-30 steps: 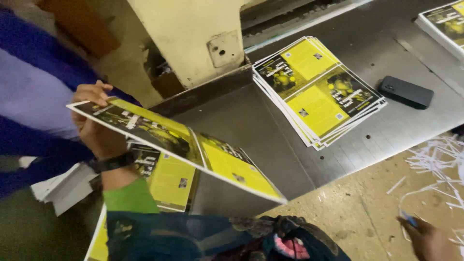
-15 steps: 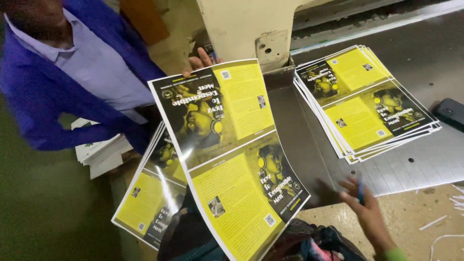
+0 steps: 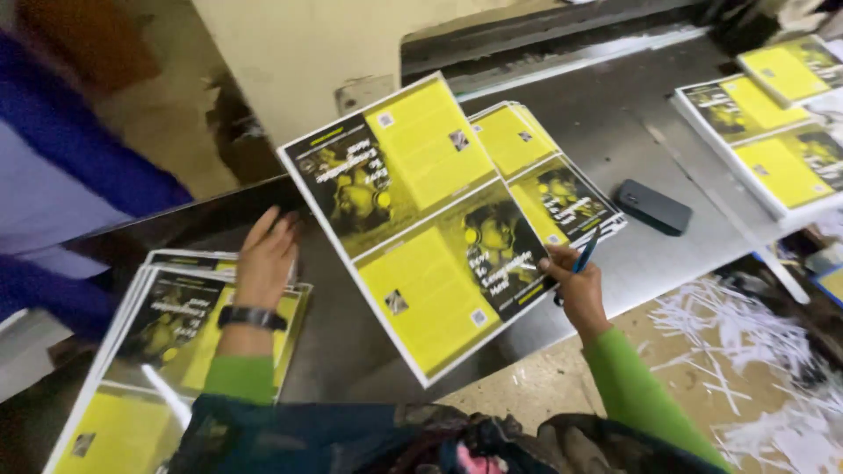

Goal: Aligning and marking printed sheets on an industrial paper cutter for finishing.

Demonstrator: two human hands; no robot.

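Observation:
My right hand [image 3: 577, 286] pinches the lower right edge of a large yellow and black printed sheet [image 3: 420, 219] and holds it tilted above the grey metal table [image 3: 615, 145]. A blue pen [image 3: 583, 259] sits in the same hand. My left hand [image 3: 265, 257], with a dark watch on the wrist, rests flat with fingers spread on the top of a stack of the same printed sheets [image 3: 167, 342] at the lower left. Both sleeves are green.
A second stack of sheets [image 3: 549, 180] lies on the table behind the held sheet. A dark phone [image 3: 652, 207] lies to its right. More stacks [image 3: 768, 154] sit far right. White paper trimmings [image 3: 746, 351] litter the floor. A person in blue [image 3: 61, 193] stands left.
The sheet passed from my left hand to my right hand, which now holds it by its edge. My left hand dropped onto the lower left stack. The view swung right.

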